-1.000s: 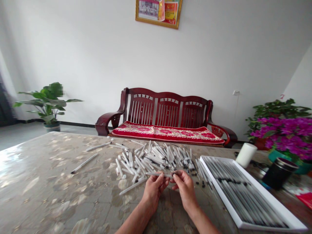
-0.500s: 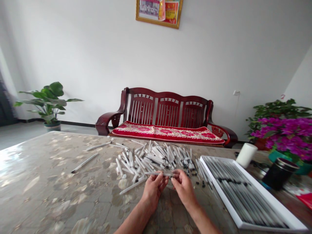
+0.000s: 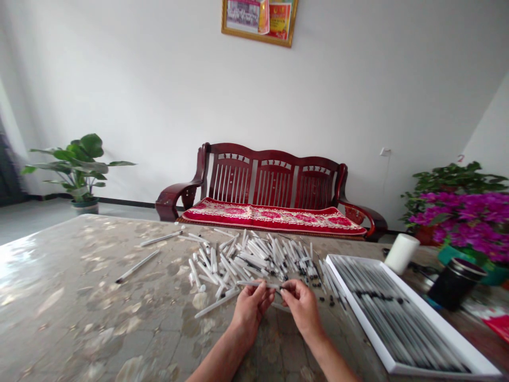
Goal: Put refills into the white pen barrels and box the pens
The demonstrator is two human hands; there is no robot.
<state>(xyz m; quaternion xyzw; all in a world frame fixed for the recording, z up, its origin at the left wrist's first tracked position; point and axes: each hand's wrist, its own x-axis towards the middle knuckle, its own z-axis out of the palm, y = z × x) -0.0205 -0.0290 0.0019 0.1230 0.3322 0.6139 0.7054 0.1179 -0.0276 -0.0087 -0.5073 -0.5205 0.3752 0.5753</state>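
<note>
My left hand (image 3: 249, 310) pinches a thin white pen barrel (image 3: 254, 284) and holds it level above the table. My right hand (image 3: 302, 306) is closed at the barrel's right end, its fingertips on a small dark part there. Just beyond both hands lies a heap of white pen tubes and caps (image 3: 250, 257), with small black bits (image 3: 329, 300) scattered to the right.
A white tray (image 3: 417, 353) packed with pens lies at the right. Behind it stand a white cup (image 3: 401, 253) and a dark jar (image 3: 455, 283). Loose pens (image 3: 137, 266) lie on the marble-pattern table (image 3: 79, 313). A wooden bench (image 3: 270, 191) and potted plants (image 3: 465, 212) stand beyond.
My right hand's fingertips shifted slightly along the barrel's right end. The left hand and the barrel stayed nearly where they were.
</note>
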